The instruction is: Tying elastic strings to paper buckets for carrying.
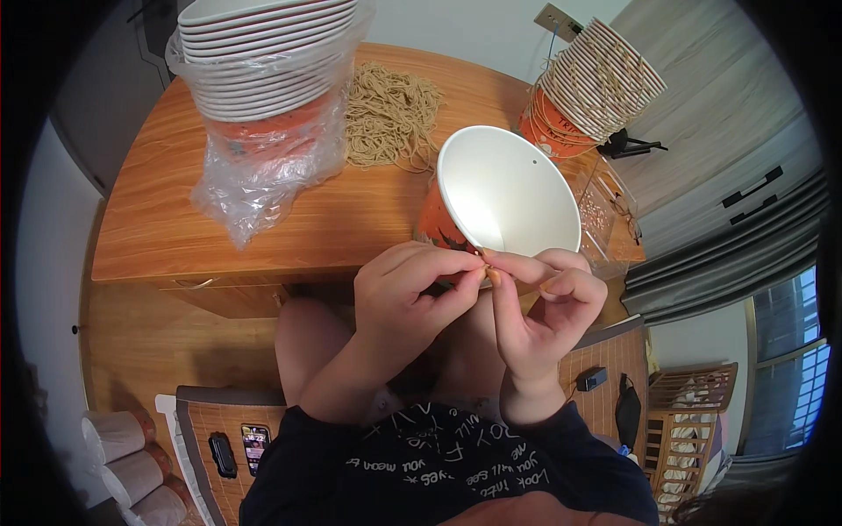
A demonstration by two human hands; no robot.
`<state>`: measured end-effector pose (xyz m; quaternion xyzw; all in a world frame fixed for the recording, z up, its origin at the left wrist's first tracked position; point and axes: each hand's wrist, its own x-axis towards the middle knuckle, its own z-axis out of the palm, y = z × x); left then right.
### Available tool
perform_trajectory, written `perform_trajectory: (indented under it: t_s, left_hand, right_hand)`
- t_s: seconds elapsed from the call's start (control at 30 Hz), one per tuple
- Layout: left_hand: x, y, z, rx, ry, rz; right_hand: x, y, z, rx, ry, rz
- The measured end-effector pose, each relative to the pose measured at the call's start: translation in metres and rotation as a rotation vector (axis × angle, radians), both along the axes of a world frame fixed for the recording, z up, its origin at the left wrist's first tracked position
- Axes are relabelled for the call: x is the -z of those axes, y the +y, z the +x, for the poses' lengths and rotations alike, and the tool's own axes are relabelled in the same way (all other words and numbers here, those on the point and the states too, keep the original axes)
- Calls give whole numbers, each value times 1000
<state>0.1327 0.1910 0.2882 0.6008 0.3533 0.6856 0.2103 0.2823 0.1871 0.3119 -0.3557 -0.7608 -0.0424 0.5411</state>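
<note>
An orange paper bucket (517,197) with a white inside stands tilted towards me at the table's near edge. A small hole shows in its far wall. My left hand (412,285) and my right hand (548,307) meet at the near rim, thumbs and forefingers pinched together. Whatever they pinch is too small and too covered to name. The right hand's other fingers are curled. Behind the bucket lies a loose heap of tan cord (390,114).
Nested buckets in clear plastic (263,158) stand at the table's left. Another nested stack (596,92), draped with cords, stands at the back right. A clear tray (596,215) of small pieces lies right of the bucket. A phone (255,445) rests on the seat at my left.
</note>
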Motion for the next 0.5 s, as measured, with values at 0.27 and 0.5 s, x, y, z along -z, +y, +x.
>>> perform_trajectory:
  t_s: [0.27, 0.5]
  left_hand:
    - [-2, -2, 2, -54, 53, 34]
    - [0, 1, 4, -49, 38, 64]
  right_hand:
    - [3, -2, 0, 94, 1, 90]
    - [7, -3, -1, 75, 77, 47]
